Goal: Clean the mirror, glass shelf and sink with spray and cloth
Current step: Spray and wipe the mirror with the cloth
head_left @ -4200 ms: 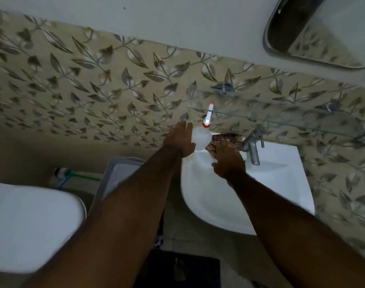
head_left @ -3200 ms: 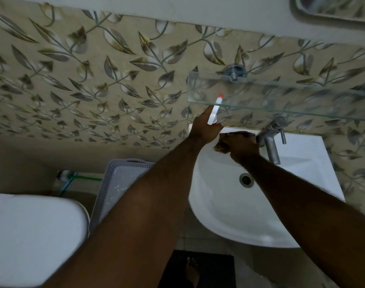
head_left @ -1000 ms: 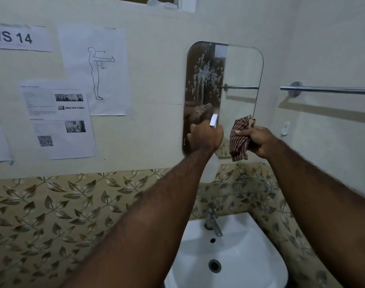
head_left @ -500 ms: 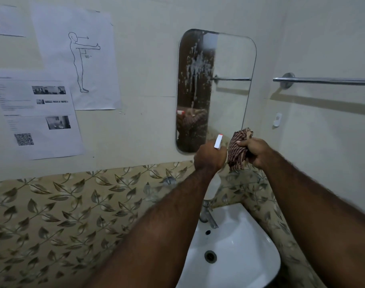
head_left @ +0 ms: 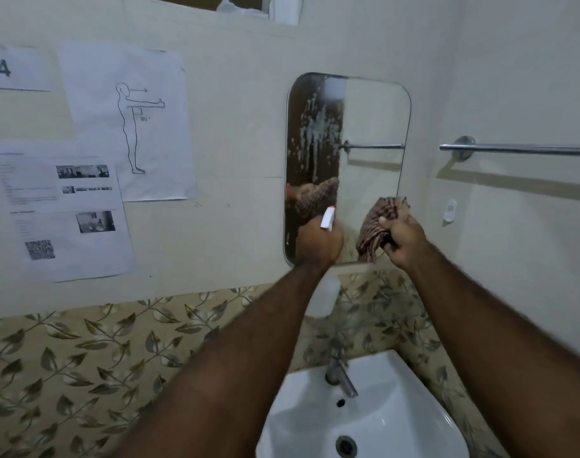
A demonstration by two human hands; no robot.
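Observation:
A tall rounded mirror (head_left: 371,127) hangs on the wall, with white spray foam running down its upper left part. My left hand (head_left: 318,242) grips a white spray bottle (head_left: 325,295), its nozzle raised in front of the mirror's lower edge. My right hand (head_left: 402,239) holds a bunched brown checked cloth (head_left: 374,226) just right of the bottle, near the mirror's lower right corner. The white sink (head_left: 397,421) with a metal tap (head_left: 339,375) sits below. The glass shelf is hard to make out behind my arms.
A chrome towel rail (head_left: 520,148) runs along the right wall. Printed paper sheets (head_left: 126,127) are taped to the wall left of the mirror. Leaf-patterned tiles (head_left: 83,358) cover the wall below. A small white hook (head_left: 450,209) is fixed right of the mirror.
Both hands lifted the bottle and cloth from the sink up to the mirror. In the last half second the view tilted slightly and the hands stayed near the mirror's lower edge.

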